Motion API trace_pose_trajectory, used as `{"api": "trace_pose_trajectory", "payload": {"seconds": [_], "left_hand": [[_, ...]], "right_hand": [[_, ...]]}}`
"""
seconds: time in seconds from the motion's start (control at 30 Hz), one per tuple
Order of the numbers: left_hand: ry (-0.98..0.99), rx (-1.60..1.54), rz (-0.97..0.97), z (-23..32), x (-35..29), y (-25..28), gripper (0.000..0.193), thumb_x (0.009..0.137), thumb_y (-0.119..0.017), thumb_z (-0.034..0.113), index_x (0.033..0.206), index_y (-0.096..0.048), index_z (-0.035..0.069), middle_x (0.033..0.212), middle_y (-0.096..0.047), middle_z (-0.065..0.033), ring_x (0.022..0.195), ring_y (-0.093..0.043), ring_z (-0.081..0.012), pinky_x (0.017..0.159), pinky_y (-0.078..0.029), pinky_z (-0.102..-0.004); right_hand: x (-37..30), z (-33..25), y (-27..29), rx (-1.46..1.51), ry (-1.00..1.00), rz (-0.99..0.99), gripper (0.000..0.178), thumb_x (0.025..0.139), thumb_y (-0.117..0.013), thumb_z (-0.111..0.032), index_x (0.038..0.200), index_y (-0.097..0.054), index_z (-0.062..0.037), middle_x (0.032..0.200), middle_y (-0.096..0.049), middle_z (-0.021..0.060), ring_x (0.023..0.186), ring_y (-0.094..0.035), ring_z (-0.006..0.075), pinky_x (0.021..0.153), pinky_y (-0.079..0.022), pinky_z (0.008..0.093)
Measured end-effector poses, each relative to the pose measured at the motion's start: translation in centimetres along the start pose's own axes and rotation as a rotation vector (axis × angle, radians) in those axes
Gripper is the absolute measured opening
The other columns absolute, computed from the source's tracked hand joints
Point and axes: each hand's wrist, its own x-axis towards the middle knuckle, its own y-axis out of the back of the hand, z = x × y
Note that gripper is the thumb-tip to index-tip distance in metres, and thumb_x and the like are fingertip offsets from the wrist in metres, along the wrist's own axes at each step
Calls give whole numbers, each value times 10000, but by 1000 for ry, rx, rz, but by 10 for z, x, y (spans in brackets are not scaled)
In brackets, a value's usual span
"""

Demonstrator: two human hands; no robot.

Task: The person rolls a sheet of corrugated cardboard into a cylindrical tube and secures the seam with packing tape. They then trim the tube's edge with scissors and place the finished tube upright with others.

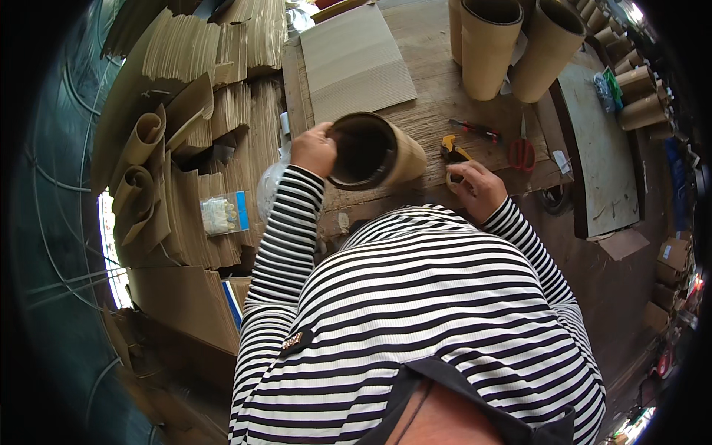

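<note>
A wide brown cardboard tube [411, 157] lies tilted at the table's near edge, its dark open end facing left. My left hand [314, 150] is closed on the rim of that end. To the right of the tube, my right hand [478, 190] has its fingers curled together at the table edge; a small tan curved piece shows at the fingertips, too little to name. Just beyond these fingers lies a yellow and black hand tool [449, 148]. A red and black utility knife [475, 130] and red-handled scissors [522, 153] rest farther right.
Several cardboard tubes [489, 52] stand at the table's far right. A flat cardboard stack [357, 63] lies on the wooden table [430, 122]. Piled cardboard sheets [182, 48] crowd the left, with a clear packet [224, 213] on them. A grey-topped bench [602, 148] stands right.
</note>
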Motion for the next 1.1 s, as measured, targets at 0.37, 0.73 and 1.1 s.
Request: {"api": "trace_pose_trajectory", "payload": {"seconds": [0.37, 0.73, 1.1], "left_hand": [[-9, -401, -12, -46, 58, -11, 226, 968, -602, 73, 1139, -701, -35, 980, -768, -77, 857, -696, -134, 805, -536, -285], [-274, -208, -149, 45, 217, 4, 307, 931, -644, 134, 1214, -714, 39, 1088, -766, -149, 982, -728, -277, 904, -549, -340], [-364, 186, -130, 193, 307, -78, 328, 1002, -622, 201, 1302, -648, 71, 1220, -706, -192, 1126, -667, -359, 987, -502, -400]], "right_hand": [[-67, 100, 5, -421, -436, -621, 276, 942, -649, -245, 1190, -687, -129, 1107, -690, 93, 1055, -676, 286, 895, -562, 429], [-123, 149, -1, -479, -566, -597, 292, 934, -573, -316, 1044, -722, -91, 1030, -715, 188, 987, -716, 359, 828, -578, 501], [-175, 137, 19, -432, -894, -760, 373, 977, -509, -355, 1255, -709, -209, 1242, -691, 125, 1165, -674, 295, 985, -536, 453]]}}
